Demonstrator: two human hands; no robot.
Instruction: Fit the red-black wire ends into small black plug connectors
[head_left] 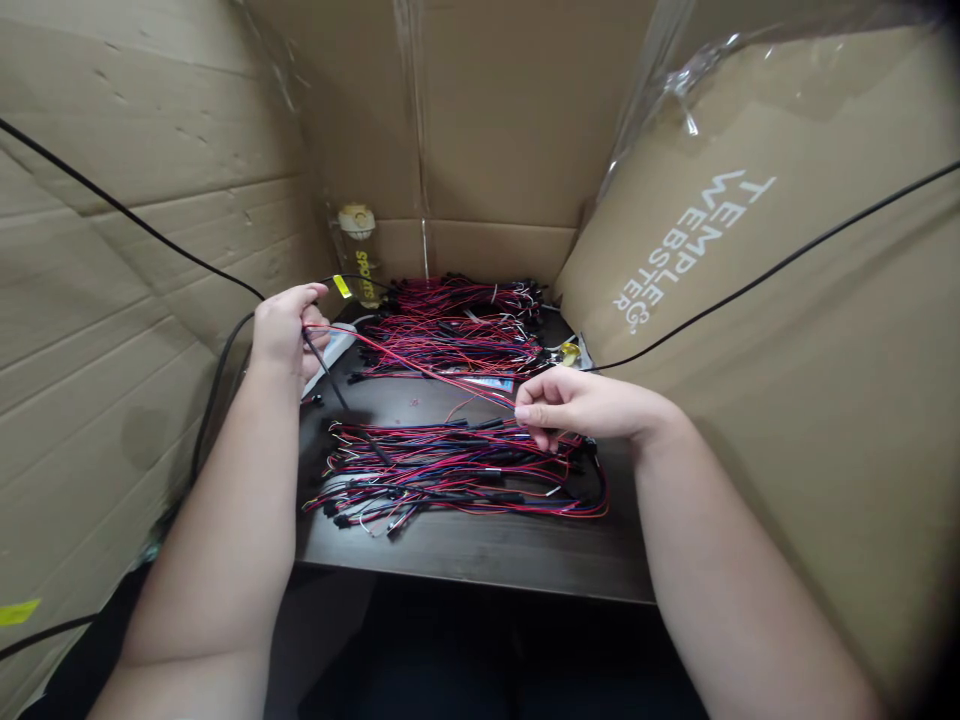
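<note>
- Brown cardboard walls (495,110) enclose the back and both sides of a dark tabletop (480,560) with a wood-like grain; clear tape runs down the joins.
- At far left, a cardboard panel (90,260) leans outward, and a black cable (142,210) slants down across it to the left hand.
- The left hand (286,325) is raised over the left part of the table, fingers curled closed around the red wires (405,354). A dark, thin strip (325,370) hangs from the same hand towards the near pile.
- Just beside that hand, partly hidden by it, is a white object (335,350), perhaps a power strip; a yellow tag (341,286) is on a black lead near the fingertips.
- Behind, in the back left corner, stands a bottle (358,255) with a pale cap and yellow lettering.
- In the middle, two rows of bundled wires (457,340), red and black, lie across the back of the table; a nearer pile of wires (457,480) lies in front, apart from them.
- The red wires stretch above the gap between these, from left hand to right.
- The right hand (547,405) hangs over the near pile's right end, thumb and fingers pinched narrow on the red wires.
- Behind it sits a shiny yellow object (570,354), too small to identify.
- At far right, another black cable (750,287) crosses a cardboard panel printed "TEMPLE & WEBSTER" (690,250).
</note>
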